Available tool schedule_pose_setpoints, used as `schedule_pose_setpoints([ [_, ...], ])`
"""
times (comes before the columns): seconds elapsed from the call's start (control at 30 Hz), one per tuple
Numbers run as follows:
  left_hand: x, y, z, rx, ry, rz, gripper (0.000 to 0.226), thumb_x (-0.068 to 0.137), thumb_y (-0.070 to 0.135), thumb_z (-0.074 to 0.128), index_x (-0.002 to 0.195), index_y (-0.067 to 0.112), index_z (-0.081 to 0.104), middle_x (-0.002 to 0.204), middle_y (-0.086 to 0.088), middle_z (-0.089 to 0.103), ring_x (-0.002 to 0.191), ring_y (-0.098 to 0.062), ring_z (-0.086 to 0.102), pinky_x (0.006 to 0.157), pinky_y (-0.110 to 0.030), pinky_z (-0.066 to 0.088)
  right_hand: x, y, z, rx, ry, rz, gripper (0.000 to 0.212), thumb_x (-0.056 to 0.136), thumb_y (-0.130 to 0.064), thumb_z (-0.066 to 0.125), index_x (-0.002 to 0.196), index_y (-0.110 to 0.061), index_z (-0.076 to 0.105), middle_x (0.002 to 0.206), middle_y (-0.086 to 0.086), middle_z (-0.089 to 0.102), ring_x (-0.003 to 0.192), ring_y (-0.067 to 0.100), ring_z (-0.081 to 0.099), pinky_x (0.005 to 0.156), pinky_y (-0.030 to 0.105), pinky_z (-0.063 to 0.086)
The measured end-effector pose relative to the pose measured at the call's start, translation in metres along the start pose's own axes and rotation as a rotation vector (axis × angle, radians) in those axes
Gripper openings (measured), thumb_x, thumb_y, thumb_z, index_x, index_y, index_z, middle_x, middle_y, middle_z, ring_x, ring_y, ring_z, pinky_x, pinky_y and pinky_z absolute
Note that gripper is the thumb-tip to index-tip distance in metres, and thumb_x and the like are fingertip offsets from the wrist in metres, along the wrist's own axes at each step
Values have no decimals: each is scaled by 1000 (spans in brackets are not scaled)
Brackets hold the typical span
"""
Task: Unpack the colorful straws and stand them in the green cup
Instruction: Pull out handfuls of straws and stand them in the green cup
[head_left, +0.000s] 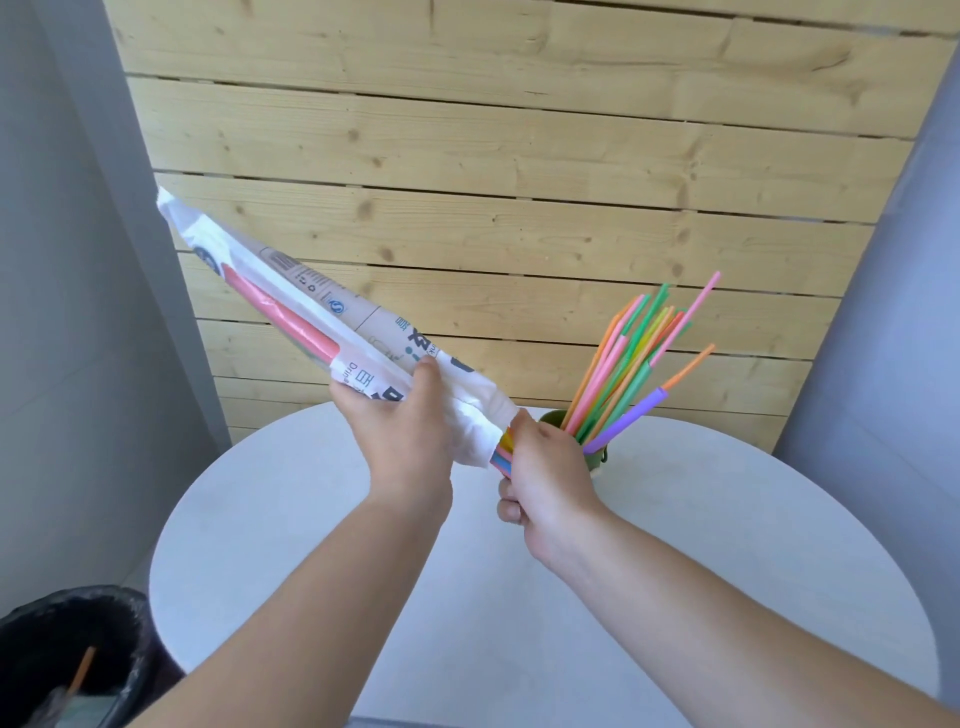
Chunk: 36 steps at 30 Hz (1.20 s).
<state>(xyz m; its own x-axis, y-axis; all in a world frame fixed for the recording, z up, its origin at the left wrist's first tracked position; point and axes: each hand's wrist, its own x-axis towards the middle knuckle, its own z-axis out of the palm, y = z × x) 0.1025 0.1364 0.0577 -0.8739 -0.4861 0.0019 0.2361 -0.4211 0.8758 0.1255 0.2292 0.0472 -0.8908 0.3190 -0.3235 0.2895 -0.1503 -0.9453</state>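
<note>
My left hand (402, 426) grips a long printed plastic straw package (311, 306), held slanting up to the left above the table. A thick pink straw (283, 314) shows through the wrapper. My right hand (545, 467) holds the ends of several colorful straws (503, 453) that stick out of the package's lower open end. Just behind that hand stands the green cup (595, 458), mostly hidden, with several thin colorful straws (631, 358) fanning up to the right and one thick purple straw (631, 415) leaning out.
A round white table (467, 597) lies under both arms. A black bin (72, 654) with a dark liner stands at the lower left, an orange straw inside it. Behind the table is a wooden plank wall (493, 156).
</note>
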Motion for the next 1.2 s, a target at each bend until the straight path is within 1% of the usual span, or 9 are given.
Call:
schedule_pose_setpoints([
  [0.07, 3, -3, 0, -8, 26, -31, 45, 94, 13, 69, 131, 25, 45, 113, 5, 69, 94, -10, 71, 79, -25, 55, 6, 4, 0, -81, 53, -131, 33, 100, -32, 41, 73, -14, 39, 75, 10, 38, 55, 23, 27, 43, 23, 23],
  [0.17, 14, -4, -3, -37, 89, -121, 48, 92, 14, 69, 132, 20, 43, 109, 3, 65, 92, -17, 67, 93, -36, 58, 12, 2, -6, -152, 136, -244, 41, 103, -36, 42, 69, -13, 43, 63, 8, 39, 46, 24, 34, 41, 25, 31],
  [0.33, 25, -7, -6, -55, 172, -224, 42, 94, 20, 69, 120, 23, 37, 104, 4, 58, 90, -19, 63, 84, -33, 53, 5, -3, -8, -92, 90, -248, 33, 102, -40, 42, 83, -16, 55, 69, 9, 55, 44, 21, 52, 37, 25, 44],
  [0.47, 25, -8, -3, -71, 189, -250, 40, 94, 20, 68, 120, 24, 37, 105, 5, 59, 93, -20, 64, 87, -35, 54, 4, 0, -3, -42, 49, -289, 27, 99, -38, 53, 91, -14, 63, 70, 5, 64, 42, 22, 60, 38, 26, 46],
  [0.67, 24, -8, 0, -85, 202, -272, 46, 93, 21, 69, 127, 22, 39, 107, 5, 60, 96, -22, 65, 93, -37, 55, 5, 2, -1, 66, 99, -349, 28, 98, -29, 61, 80, -9, 66, 57, 4, 65, 39, 17, 58, 37, 23, 44],
  [0.9, 24, -13, 5, -87, 213, -282, 47, 91, 22, 70, 127, 22, 39, 111, 2, 61, 95, -22, 65, 97, -40, 55, 6, 3, 1, 124, 106, -351, 31, 94, -36, 66, 76, -11, 63, 52, -2, 60, 37, 16, 51, 36, 24, 43],
  [1.03, 22, -15, 5, -117, 213, -297, 48, 89, 20, 71, 124, 23, 39, 119, -1, 65, 109, -26, 70, 102, -44, 57, 13, 1, -2, 55, 124, -407, 36, 95, -31, 65, 67, -12, 54, 48, 2, 52, 32, 16, 46, 34, 22, 34],
  [1.1, 26, -10, 4, -135, 222, -297, 46, 90, 19, 71, 123, 22, 39, 116, 1, 65, 106, -24, 70, 99, -42, 58, 18, -2, -5, 19, 156, -436, 41, 95, -31, 65, 61, -16, 48, 44, 1, 44, 31, 17, 43, 36, 21, 32],
  [1.2, 37, 0, -1, -157, 242, -314, 50, 90, 17, 70, 134, 17, 45, 115, 2, 67, 91, -18, 69, 78, -31, 58, 23, -11, -16, -6, 183, -490, 47, 92, -33, 68, 54, -20, 43, 40, -3, 35, 32, 20, 42, 41, 25, 32],
])
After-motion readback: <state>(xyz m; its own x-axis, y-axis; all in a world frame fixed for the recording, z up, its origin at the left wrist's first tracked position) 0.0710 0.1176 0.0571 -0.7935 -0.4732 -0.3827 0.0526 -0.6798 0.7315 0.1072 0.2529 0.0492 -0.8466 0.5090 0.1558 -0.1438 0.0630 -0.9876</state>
